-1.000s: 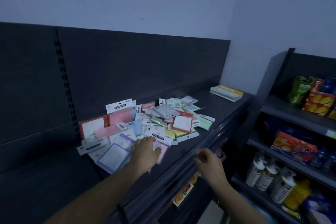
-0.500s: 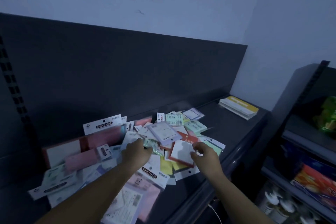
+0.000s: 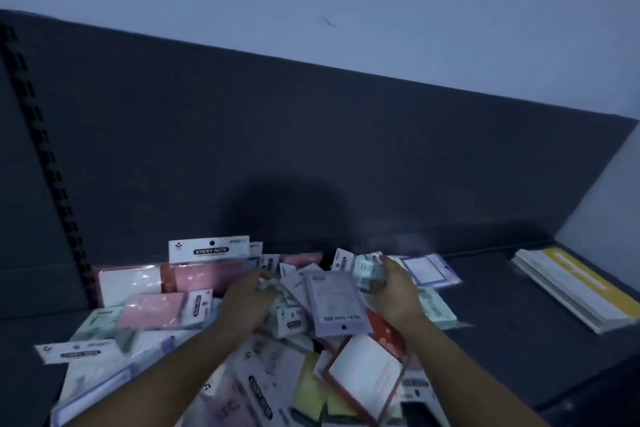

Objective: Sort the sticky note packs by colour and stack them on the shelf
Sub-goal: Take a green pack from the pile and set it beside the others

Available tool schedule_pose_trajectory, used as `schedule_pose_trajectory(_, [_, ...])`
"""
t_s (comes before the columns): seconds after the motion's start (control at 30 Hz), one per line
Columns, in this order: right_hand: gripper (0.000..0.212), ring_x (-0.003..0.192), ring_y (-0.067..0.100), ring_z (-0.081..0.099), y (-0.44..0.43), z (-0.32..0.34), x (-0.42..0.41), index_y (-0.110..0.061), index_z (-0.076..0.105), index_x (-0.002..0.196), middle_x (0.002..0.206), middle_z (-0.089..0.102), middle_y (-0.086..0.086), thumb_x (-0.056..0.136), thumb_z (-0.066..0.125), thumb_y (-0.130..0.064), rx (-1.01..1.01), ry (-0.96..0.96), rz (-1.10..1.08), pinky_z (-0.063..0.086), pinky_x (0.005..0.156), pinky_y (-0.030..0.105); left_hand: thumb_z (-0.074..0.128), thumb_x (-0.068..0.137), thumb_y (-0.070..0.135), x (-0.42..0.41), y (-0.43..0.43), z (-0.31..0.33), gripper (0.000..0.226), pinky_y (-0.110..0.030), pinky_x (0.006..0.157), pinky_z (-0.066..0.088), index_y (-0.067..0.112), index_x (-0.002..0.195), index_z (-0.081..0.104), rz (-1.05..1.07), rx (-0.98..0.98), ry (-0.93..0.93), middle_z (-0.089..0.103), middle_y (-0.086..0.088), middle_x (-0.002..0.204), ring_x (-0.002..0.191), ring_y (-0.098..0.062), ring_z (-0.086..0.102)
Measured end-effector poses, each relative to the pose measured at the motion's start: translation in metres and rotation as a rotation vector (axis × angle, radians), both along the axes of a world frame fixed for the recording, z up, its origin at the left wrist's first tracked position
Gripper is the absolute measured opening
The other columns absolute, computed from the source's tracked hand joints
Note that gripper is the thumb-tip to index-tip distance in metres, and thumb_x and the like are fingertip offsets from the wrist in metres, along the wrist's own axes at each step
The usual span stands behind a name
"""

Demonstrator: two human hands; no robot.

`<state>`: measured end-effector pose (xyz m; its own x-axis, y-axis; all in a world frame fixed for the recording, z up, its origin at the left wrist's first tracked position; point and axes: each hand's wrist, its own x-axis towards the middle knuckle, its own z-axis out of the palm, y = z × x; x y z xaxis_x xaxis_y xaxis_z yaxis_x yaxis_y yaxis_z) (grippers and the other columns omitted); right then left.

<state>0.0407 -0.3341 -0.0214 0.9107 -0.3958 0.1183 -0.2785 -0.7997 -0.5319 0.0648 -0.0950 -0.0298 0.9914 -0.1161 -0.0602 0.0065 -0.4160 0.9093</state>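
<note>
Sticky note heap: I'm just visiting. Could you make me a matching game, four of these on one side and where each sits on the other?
Things:
1 lilac pack
2 red-edged pack
3 yellow stack
4 pink pack

Places:
A apart, at the right end of the shelf
B leaning on the back panel, left
C between the left hand and right hand
D at the heap's front, nearest the camera

Pairs: 1-C, 2-D, 3-A, 4-B
</note>
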Motion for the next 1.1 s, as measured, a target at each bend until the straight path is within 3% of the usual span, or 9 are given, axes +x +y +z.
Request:
schedule_pose_trajectory(0.1, [0.051,0.124,0.026,0.045,-0.020,-0.002,0.028,-0.013,0.040,0.135,0.133,0.051,0.008,0.088,0.057,-0.024,-0.137,0.150,0.037,0.038,0.102,0.038,0.053,0.088,0.003,0.007,0.013,0.008,0.019,-0.028,0.064,0.044,0.019,0.087,0.062,0.089,-0.120,-0.042,0.062,-0.002,0.093,0.078,-0.019,0.057])
schedule_pose_trajectory(0.17, [0.045,0.123,0.026,0.045,-0.027,-0.001,0.043,-0.015,0.045,0.128,0.129,0.052,0.009,0.086,0.055,-0.027,-0.255,0.187,0.063,0.036,0.103,0.038,0.048,0.089,-0.003,0.005,0.021,0.012,0.024,-0.034,0.072,0.049,0.015,0.086,0.064,0.171,-0.261,-0.028,0.065,-0.009,0.092,0.081,-0.025,0.060])
schedule_pose_trajectory(0.37, [0.030,0.110,0.031,0.050,-0.007,0.004,0.053,-0.017,0.063,0.113,0.114,0.056,0.011,0.083,0.062,-0.022,-0.245,-0.008,0.077,0.042,0.090,0.037,0.044,0.091,-0.007,-0.014,0.031,0.019,0.026,-0.014,0.045,0.046,0.009,0.093,0.065,0.365,-0.491,-0.008,0.067,0.000,0.068,0.052,-0.005,0.062])
schedule_pose_trajectory(0.5, [0.010,0.080,0.026,0.057,0.012,0.023,0.048,-0.014,0.054,0.093,0.092,0.060,0.007,0.086,0.061,-0.016,-0.013,-0.299,0.107,0.039,0.061,0.031,0.050,0.092,0.000,-0.025,0.034,0.013,0.020,-0.018,0.050,0.047,0.013,0.093,0.065,0.455,-0.551,0.035,0.068,0.002,0.066,0.054,-0.009,0.060])
schedule_pose_trajectory(0.6, [0.014,0.065,0.011,0.053,0.037,0.034,0.040,-0.018,0.048,0.091,0.080,0.059,-0.001,0.087,0.062,-0.016,0.293,-0.369,0.237,0.038,0.054,0.026,0.056,0.089,0.001,-0.035,0.046,0.010,0.012,-0.026,0.055,0.043,0.006,0.092,0.066,0.506,-0.635,0.143,0.071,-0.007,0.069,0.056,-0.016,0.059])
schedule_pose_trajectory(0.73, [0.018,0.081,0.019,0.065,0.095,0.042,0.020,-0.016,0.051,0.095,0.094,0.065,0.005,0.086,0.063,-0.006,0.857,-0.141,0.348,0.057,0.066,0.033,0.052,0.090,-0.003,-0.056,0.075,0.012,0.011,-0.022,0.045,0.052,-0.003,0.098,0.060,0.468,-0.770,0.282,0.072,-0.017,0.082,0.061,-0.022,0.068])
schedule_pose_trajectory(0.83, [0.012,0.071,0.016,0.063,0.145,0.039,0.001,-0.012,0.053,0.092,0.091,0.066,0.008,0.086,0.060,-0.005,0.946,0.009,0.423,0.048,0.050,0.022,0.050,0.089,-0.006,-0.078,0.102,0.019,0.012,-0.024,0.049,0.056,-0.007,0.095,0.059,0.492,-0.860,0.300,0.071,-0.020,0.085,0.066,-0.026,0.070])
schedule_pose_trajectory(0.97, [0.009,0.067,0.022,0.059,0.220,0.034,-0.030,-0.009,0.051,0.084,0.081,0.062,0.012,0.088,0.057,-0.006,1.072,0.117,0.476,0.044,0.056,0.028,0.050,0.085,-0.011,-0.118,0.154,0.028,0.011,-0.023,0.046,0.055,-0.007,0.091,0.058,0.569,-0.928,0.280,0.069,-0.018,0.082,0.060,-0.023,0.069])
schedule_pose_trajectory(1.1, [0.006,0.067,0.020,0.060,0.293,0.032,-0.059,-0.010,0.053,0.087,0.080,0.064,0.008,0.090,0.055,-0.005,1.183,0.237,0.507,0.046,0.057,0.028,0.049,0.084,-0.013,-0.160,0.209,0.030,0.045,-0.025,0.055,0.056,0.003,0.126,0.046,0.572,-0.888,0.218,0.071,-0.013,0.087,0.065,-0.021,0.070])
